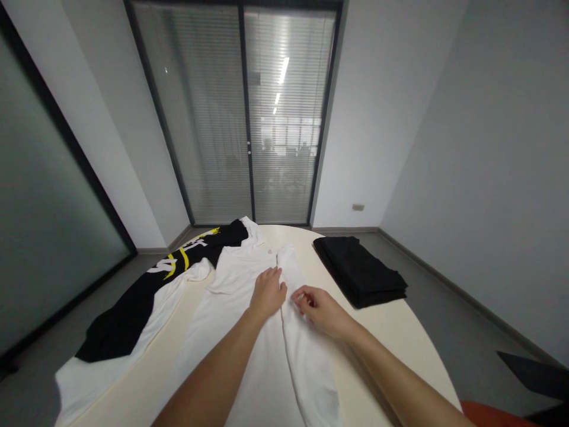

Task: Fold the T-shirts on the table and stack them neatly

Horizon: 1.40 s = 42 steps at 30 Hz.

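Observation:
A white T-shirt lies spread on the round table, its right side turned inward in a long strip. My left hand rests on the shirt beside the strip's inner edge, fingers stretched out and nothing held. Just to the right, my right hand is over the folded strip. Its fingers are loosely bent, with a gap between thumb and forefinger, and no cloth shows in them. Whether its fingertips touch the shirt is hard to tell.
On the left of the cream table lies a black and white shirt with yellow and white print, hanging past the edge. A stack of folded black cloth is on the right. Behind stand glass doors with blinds.

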{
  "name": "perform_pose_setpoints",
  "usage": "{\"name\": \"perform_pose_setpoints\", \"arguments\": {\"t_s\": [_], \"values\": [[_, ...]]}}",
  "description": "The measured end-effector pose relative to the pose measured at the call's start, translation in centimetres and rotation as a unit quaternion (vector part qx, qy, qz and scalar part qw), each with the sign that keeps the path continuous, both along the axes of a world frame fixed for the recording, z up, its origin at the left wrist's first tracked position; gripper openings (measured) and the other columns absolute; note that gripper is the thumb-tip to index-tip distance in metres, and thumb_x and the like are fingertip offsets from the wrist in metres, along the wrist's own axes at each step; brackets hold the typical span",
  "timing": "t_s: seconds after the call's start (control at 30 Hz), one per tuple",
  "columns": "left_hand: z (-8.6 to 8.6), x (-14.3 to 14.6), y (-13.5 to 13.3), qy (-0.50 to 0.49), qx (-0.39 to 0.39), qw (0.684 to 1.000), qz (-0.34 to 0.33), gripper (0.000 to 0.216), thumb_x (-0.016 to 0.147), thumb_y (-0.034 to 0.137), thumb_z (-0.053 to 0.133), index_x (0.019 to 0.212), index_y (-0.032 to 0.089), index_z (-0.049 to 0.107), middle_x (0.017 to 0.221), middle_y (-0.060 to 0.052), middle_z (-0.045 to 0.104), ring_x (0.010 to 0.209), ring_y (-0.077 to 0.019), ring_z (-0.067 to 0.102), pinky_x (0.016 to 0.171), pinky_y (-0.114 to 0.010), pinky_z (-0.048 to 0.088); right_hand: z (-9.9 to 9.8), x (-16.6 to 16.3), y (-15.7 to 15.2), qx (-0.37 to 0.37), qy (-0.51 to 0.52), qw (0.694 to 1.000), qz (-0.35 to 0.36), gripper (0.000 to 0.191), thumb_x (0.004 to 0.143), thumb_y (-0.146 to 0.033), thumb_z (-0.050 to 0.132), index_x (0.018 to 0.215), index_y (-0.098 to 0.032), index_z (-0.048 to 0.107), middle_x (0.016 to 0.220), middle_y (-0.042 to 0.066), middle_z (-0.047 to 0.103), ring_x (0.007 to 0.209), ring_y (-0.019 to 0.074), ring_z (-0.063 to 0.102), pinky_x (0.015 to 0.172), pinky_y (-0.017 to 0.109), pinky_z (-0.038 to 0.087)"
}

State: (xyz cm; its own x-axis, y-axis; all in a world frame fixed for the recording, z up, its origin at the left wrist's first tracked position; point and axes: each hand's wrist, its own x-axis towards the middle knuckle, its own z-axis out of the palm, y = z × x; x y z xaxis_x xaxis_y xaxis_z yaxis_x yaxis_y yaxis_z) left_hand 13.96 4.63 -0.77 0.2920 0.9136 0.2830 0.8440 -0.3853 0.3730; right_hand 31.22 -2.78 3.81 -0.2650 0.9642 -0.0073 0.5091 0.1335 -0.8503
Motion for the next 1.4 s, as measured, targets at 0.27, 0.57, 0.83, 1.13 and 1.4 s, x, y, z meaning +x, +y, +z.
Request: {"name": "perform_pose_setpoints", "arguments": {"t_s": [0.27, 0.57, 0.83, 1.13, 1.4], "values": [[0.2, 0.0, 0.0, 0.006, -0.014, 1.000, 0.002, 0.053, 0.093, 0.023, 0.044, 0.144, 0.011, 0.051, 0.151, -0.014, 0.050, 0.142, -0.0284, 0.042, 0.120, -0.044, 0.026, 0.3, 1.1, 11.3, 0.048, -0.216, 0.959, -0.180, 0.028, 0.099, -0.023, 0.044, 0.115, -0.015, 0.066, 0.105, 0.010, 0.073, 0.088, 0.0163, 0.067, 0.077, 0.022, 0.044], [-0.6, 0.1, 0.5, 0.005, -0.013, 1.000, 0.005, 0.055, 0.092, 0.023, 0.043, 0.145, 0.012, 0.051, 0.151, -0.013, 0.050, 0.144, -0.0283, 0.040, 0.121, -0.044, 0.025, -1.3, 0.6, 19.0, 0.043, -0.283, 0.936, -0.206, 0.037, 0.101, -0.021, 0.043, 0.135, -0.021, 0.058, 0.123, 0.012, 0.070, 0.113, 0.0200, 0.065, 0.091, 0.025, 0.044], [0.0, 0.3, 0.3, -0.009, -0.025, 1.000, 0.011, 0.057, 0.090, 0.022, 0.043, 0.145, 0.010, 0.050, 0.152, -0.013, 0.049, 0.144, -0.0289, 0.039, 0.122, -0.046, 0.025, -0.8, -0.1, 21.8, 0.056, -0.342, 0.921, -0.176, 0.029, 0.102, -0.029, 0.044, 0.118, -0.021, 0.067, 0.118, 0.012, 0.071, 0.109, 0.0223, 0.066, 0.088, 0.028, 0.045], [-0.1, 0.3, 0.5, -0.036, -0.035, 0.999, 0.012, 0.061, 0.090, 0.027, 0.045, 0.149, 0.012, 0.045, 0.156, -0.011, 0.044, 0.145, -0.0280, 0.037, 0.123, -0.045, 0.023, -0.2, -1.5, 21.8, 0.115, -0.401, 0.889, -0.189, 0.035, 0.102, -0.019, 0.034, 0.120, -0.015, 0.064, 0.121, 0.020, 0.066, 0.113, 0.0285, 0.064, 0.099, 0.042, 0.038], [0.3, 0.3, 0.3, -0.021, -0.043, 0.999, 0.009, 0.063, 0.091, 0.032, 0.046, 0.151, 0.012, 0.042, 0.158, -0.012, 0.040, 0.147, -0.0291, 0.035, 0.123, -0.046, 0.022, -1.0, -2.4, 20.5, 0.089, -0.376, 0.897, -0.215, 0.039, 0.102, -0.026, 0.034, 0.134, -0.016, 0.054, 0.124, 0.019, 0.063, 0.109, 0.0270, 0.064, 0.087, 0.036, 0.047]]}}
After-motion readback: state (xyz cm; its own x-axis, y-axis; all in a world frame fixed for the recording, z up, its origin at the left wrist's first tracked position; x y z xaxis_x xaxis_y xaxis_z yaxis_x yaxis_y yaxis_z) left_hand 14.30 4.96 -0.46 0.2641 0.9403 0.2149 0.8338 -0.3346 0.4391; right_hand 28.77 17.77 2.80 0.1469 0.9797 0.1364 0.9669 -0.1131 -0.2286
